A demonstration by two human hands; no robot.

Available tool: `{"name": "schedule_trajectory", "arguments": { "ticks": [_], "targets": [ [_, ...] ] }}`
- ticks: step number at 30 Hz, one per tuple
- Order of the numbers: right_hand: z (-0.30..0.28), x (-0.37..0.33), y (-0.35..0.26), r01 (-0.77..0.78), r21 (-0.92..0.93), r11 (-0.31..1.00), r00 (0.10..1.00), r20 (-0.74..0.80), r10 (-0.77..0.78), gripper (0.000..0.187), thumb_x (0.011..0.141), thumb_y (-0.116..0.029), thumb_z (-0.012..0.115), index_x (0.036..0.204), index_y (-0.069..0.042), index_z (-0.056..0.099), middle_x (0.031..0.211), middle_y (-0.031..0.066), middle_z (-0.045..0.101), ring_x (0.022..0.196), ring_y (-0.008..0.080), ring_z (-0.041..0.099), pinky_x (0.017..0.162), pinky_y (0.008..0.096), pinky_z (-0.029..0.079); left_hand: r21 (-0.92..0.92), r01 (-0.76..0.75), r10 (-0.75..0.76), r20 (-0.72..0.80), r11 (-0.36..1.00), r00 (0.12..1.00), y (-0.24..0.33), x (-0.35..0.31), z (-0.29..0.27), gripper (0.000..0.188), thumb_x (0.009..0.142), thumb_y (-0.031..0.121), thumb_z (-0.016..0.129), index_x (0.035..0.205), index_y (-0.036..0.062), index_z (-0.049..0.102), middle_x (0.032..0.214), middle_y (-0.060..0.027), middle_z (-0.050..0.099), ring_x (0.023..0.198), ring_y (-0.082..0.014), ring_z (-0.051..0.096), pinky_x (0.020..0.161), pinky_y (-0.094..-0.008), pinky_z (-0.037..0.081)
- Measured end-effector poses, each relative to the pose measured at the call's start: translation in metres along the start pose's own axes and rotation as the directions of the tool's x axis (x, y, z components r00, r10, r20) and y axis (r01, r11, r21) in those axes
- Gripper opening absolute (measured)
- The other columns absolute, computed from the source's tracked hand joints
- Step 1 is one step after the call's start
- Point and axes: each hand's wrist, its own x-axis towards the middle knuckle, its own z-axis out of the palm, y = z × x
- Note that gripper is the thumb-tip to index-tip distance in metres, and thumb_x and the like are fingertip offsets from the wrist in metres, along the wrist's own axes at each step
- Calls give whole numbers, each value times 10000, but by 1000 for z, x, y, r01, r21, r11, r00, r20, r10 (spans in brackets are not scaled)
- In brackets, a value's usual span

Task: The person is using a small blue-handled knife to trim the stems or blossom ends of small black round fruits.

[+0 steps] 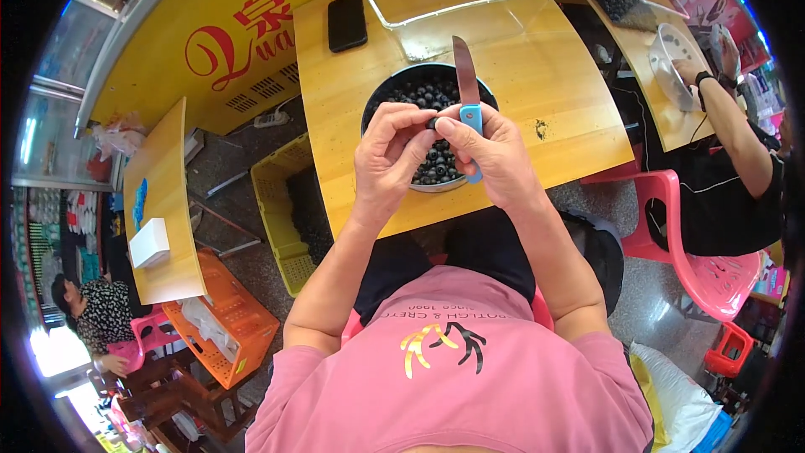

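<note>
My right hand (490,147) grips a folding knife (467,75) by its blue handle, with the blade pointing up and away from me. Between the fingertips of my left hand (394,147) is a small dark round piece (433,123), which my right thumb also touches. Both hands meet above a round metal bowl (366,109) on the wooden table (562,75). Many similar dark round pieces (436,169) lie in the bowl; their exact kind is too small to tell. My hands hide part of the bowl.
A black phone (347,23) and a clear plastic box (478,8) are at the table's far side. Left of my legs stands a yellow crate (283,218); an orange crate (243,327) sits farther left. At right, a co-worker's hand (689,73) reaches into a white container (662,54).
</note>
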Motion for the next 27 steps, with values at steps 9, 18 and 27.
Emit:
{"name": "schedule_trajectory", "arguments": {
  "ticks": [9, 18, 27],
  "targets": [
    [-3, 3, -3, -17, 56, 998, 999, 30, 15, 124, 900, -168, 669, 950, -62, 628, 643, -49, 509, 532, 16, 437, 451, 177, 343, 27, 59, -59, 12, 998, 998, -1, 2, 3, 213, 886, -80, 604, 1093, -34, 613, 1039, -76, 559, 947, -142, 625, 828, -236, 511],
    [-16, 4, 1, 341, -453, 823, 933, 59, -354, 150, 931, -137, 610, 1011, -13, 633, 798, 24, 606, 593, 87, 523, 501, 235, 414, -83, 159, -165, -60, 984, 984, 0, -1, 6, 181, 898, -21, 624, 1079, -21, 625, 967, -59, 622, 864, -123, 628, 779, -230, 521],
    [-16, -7, -8, 565, -805, 182, 706, 358, -611, 234, 833, -36, 674, 1062, -9, 636, 857, 135, 621, 698, 271, 607, 586, 338, 480, -245, 238, -240, 19, 940, 970, -5, 1, 7, 168, 931, 76, 626, 1081, 5, 596, 954, -38, 636, 780, -91, 587, 720, -223, 492]
  ]
}}
